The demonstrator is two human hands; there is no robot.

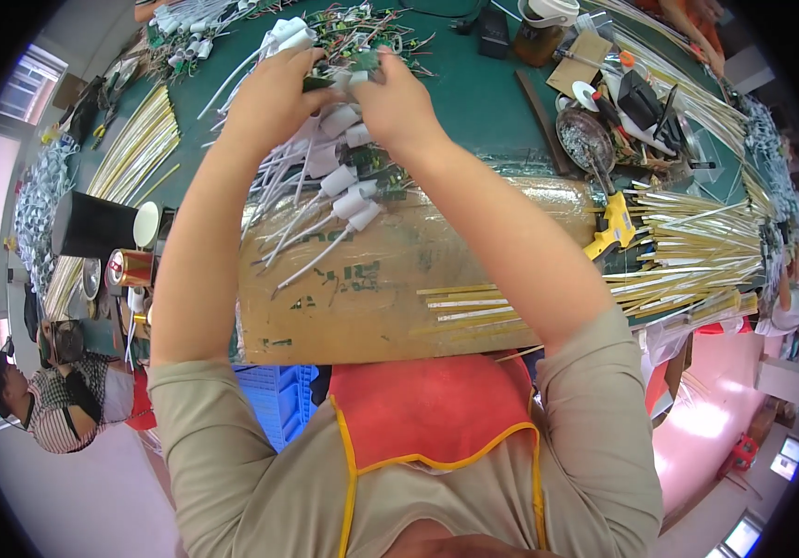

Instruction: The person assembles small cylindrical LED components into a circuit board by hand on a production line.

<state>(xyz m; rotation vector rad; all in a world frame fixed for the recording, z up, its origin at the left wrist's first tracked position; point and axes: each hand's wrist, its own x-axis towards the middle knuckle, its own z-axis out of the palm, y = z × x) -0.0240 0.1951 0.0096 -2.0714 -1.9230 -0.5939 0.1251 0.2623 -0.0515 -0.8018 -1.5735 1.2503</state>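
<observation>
Both my arms reach to the far side of the green table. My left hand (267, 102) curls at the pile, its thumb and fingers closed around something dark that I cannot make out. Beside it, my right hand (396, 104) pinches a small green circuit board (365, 61). White cylindrical caps (342, 119) with white wires lie between and below my hands, several with green boards attached. Beyond my fingers spreads a heap of green circuit boards (348, 28) with thin coloured wires. Nearer me, more white caps (355, 203) rest on the cardboard (371, 288).
To the right lie a yellow glue gun (615, 226), a pan (585, 139) and bundled strips (697, 232). A brown jar (537, 42) stands at the back. A black box (94, 223) and red can (130, 268) stand left. Another person (55, 391) sits at the left.
</observation>
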